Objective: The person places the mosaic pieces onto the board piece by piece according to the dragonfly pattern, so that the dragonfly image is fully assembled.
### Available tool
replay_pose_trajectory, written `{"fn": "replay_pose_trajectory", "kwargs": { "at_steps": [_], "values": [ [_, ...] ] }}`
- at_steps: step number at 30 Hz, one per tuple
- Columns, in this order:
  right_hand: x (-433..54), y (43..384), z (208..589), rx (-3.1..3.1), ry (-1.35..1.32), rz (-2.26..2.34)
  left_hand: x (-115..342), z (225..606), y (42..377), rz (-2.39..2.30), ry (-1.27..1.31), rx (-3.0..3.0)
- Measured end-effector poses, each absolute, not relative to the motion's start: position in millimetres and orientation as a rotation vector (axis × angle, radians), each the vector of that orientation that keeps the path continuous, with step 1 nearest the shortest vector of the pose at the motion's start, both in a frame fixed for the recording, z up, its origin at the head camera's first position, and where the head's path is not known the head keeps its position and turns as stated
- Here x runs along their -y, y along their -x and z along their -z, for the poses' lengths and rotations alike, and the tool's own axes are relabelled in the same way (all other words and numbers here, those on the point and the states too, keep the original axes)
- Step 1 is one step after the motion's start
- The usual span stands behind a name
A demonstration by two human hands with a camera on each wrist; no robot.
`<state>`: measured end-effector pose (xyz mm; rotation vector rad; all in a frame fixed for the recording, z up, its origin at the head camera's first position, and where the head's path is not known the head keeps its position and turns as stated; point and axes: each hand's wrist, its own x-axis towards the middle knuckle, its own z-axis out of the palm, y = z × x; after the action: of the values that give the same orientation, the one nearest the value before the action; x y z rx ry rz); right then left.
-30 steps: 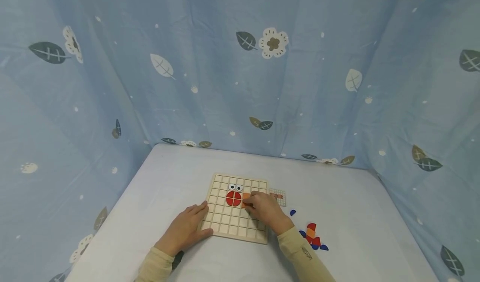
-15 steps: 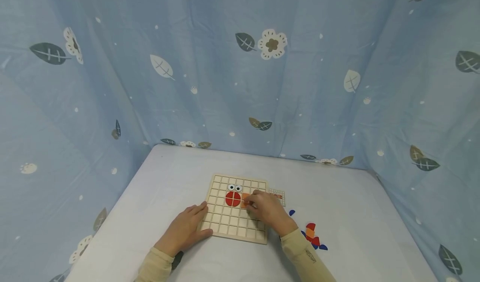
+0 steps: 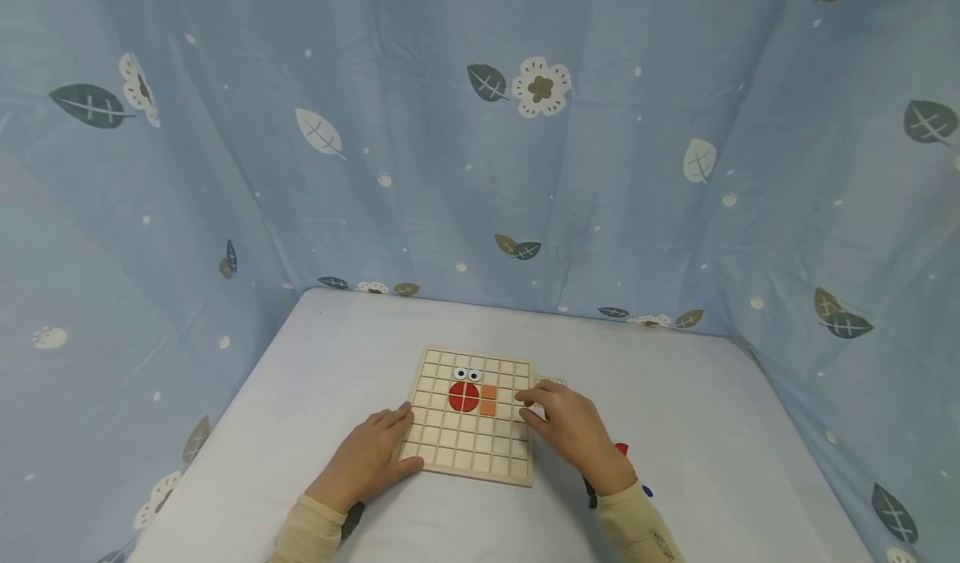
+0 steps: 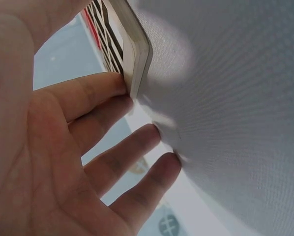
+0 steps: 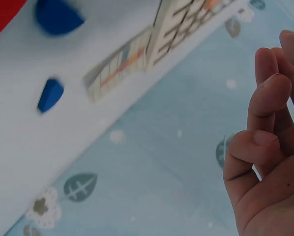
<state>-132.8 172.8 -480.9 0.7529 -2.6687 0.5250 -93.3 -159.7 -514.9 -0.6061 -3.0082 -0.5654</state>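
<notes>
A wooden grid board [image 3: 465, 464] lies on the white table. My left hand [image 3: 367, 459] rests at its near left corner, fingers along the left side and thumb at the front edge. In the left wrist view, fingertips touch the board's rim [image 4: 139, 56] and the tabletop. On the grid sit two eye pieces [image 3: 468, 374], a red disc of quarter pieces [image 3: 463, 396] below them, and two orange squares [image 3: 488, 401] to its right. My right hand [image 3: 573, 430] hovers over the board's right edge, fingers loosely bent, holding nothing.
A small gridded picture card [image 5: 117, 66] lies beside the board's right side, mostly hidden by my right hand in the head view. Loose blue pieces [image 5: 50, 94] and a red piece [image 3: 621, 447] lie to the right, partly behind the right arm. A blue patterned curtain [image 3: 420, 171] surrounds the table.
My right hand has let go of the lower orange square and moved right, uncovering both squares on the grid. It now covers more of the card and loose pieces. The left hand stays put.
</notes>
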Motion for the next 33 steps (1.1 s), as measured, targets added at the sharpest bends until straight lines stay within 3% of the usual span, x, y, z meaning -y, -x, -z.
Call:
{"fn": "replay_pose_trajectory", "kwargs": {
  "at_steps": [5,21,33],
  "values": [
    [-195.4,123.3,477.1,2.631,-0.716,-0.505,159.8,515.4,93.4,0.564,0.602,3.022],
    [-265.5,96.8,485.6,2.996,-0.219,-0.504,160.8,518.1,94.2,0.552,0.586,3.036],
    [-292.0,85.2,499.0,3.218,-0.086,-0.498,159.8,517.1,94.2,0.574,0.589,3.039]
  ]
}}
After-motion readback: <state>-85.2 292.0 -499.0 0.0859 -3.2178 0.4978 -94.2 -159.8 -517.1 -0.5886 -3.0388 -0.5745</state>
